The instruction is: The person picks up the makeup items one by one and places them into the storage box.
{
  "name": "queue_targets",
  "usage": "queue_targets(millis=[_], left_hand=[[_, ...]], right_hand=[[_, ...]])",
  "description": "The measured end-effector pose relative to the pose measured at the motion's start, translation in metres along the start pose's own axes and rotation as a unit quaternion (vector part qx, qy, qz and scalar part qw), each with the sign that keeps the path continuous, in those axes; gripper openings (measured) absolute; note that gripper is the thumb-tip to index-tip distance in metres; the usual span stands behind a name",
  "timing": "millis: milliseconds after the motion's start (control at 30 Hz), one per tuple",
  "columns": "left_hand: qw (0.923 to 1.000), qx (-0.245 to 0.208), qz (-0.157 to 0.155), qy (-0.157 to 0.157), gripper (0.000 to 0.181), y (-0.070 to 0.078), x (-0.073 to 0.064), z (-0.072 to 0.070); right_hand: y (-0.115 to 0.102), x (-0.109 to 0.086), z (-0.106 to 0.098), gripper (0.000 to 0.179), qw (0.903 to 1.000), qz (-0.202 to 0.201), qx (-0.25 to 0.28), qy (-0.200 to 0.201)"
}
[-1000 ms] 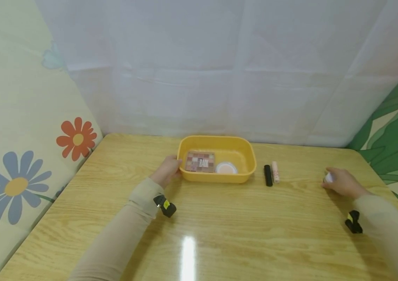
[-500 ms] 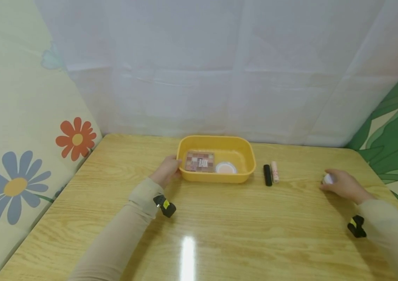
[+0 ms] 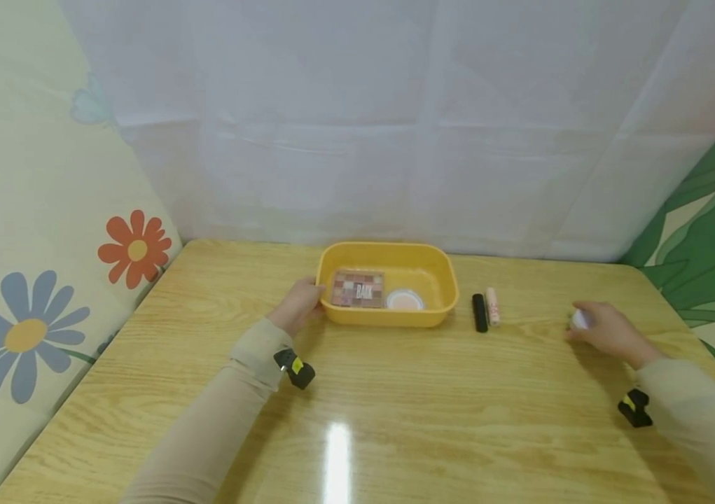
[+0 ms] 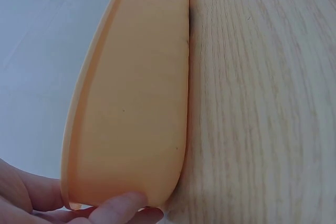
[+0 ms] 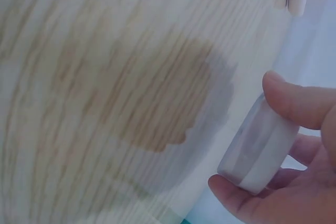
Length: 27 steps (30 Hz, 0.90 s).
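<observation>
So on the far left of the setup, the left hand (image 3: 295, 306) has its fingers and thumb clamped on the left end of a yellow tub (image 3: 389, 319), which sits on the wood-grain table (image 3: 433, 392) with its long side running left to right. Inside, a palette (image 3: 358, 290) lies on the left, and a round compact (image 3: 405, 301) is just right of it. Right of the tub are a black tube (image 3: 480, 313) and a pink tube (image 3: 492, 306), side by side, long axes roughly near to far; can't tell if they touch. Well over to the right, the right hand (image 3: 612, 332) pinches a whitish jar (image 5: 260, 145) between thumb and fingers, looks like above the tabletop. Key thing imo: the tub is off to the left of that jar, both tubes sit in between, and the left hand's the nearer one to the tub.
</observation>
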<state>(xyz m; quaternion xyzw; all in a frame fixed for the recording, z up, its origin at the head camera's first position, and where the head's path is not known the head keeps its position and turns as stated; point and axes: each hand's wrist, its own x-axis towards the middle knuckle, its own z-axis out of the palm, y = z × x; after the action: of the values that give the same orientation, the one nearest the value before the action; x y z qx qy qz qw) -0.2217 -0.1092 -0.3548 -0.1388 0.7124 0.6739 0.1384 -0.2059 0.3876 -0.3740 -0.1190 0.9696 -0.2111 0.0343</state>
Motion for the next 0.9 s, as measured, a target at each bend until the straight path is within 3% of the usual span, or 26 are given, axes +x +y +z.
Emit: queue_targets(millis=[900], left_hand=[[1.0,0.0,-0.004,-0.005,0.043,0.0,0.001,-0.001]], right_hand=[[-0.038,0.001,0.012,0.061,0.9983,-0.043,0.011,0.039]])
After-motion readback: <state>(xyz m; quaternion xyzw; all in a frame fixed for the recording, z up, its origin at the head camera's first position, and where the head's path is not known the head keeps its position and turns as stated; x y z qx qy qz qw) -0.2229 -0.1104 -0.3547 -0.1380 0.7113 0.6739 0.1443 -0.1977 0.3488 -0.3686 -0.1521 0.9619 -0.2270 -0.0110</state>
